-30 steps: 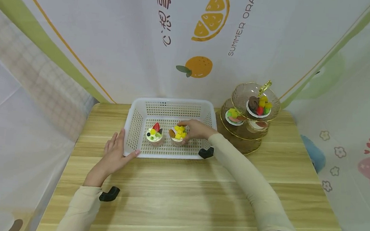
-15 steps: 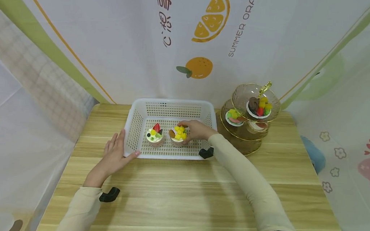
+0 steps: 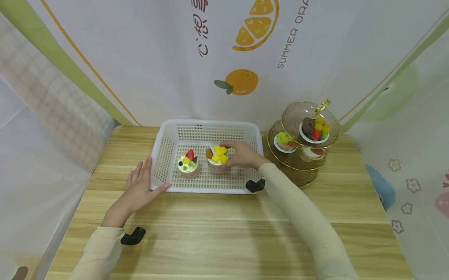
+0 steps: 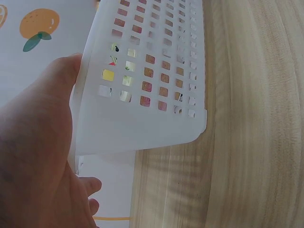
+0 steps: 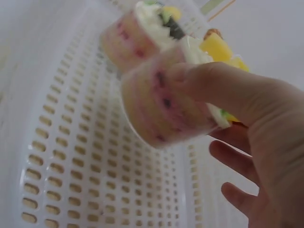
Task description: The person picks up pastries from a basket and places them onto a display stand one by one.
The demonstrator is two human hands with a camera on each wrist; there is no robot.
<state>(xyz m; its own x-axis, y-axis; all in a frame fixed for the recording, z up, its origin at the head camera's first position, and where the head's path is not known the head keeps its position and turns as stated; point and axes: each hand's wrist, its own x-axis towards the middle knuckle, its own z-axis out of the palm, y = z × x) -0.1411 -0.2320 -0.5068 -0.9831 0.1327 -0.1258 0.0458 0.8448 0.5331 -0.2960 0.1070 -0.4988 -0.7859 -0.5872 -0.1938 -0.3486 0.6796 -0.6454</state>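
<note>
My right hand [image 3: 242,154] grips a cake cup topped with yellow mango-like cubes [image 3: 218,156], thumb on the near side and fingers behind. In the right wrist view this cake cup [image 5: 164,102] hangs tilted above the basket floor. To its left in the white plastic basket [image 3: 204,190] stands another cake cup with a strawberry and cream [image 3: 188,165]. My left hand [image 3: 138,189] rests on the basket's near left corner, with its thumb on the front rim and its fairly straight fingers along the left side. The left wrist view shows the basket's perforated wall [image 4: 142,123] beside the thumb.
On the right, a tiered gold-rimmed stand [image 3: 299,163] holds a chocolate-topped cup [image 3: 313,131] on top and further dessert cups [image 3: 285,143] below. A printed curtain [image 3: 148,55] hangs behind the wooden table [image 3: 208,244].
My right hand has raised the mango cake cup slightly off the basket floor and shifted a little rightward. The left hand and basket have stayed put.
</note>
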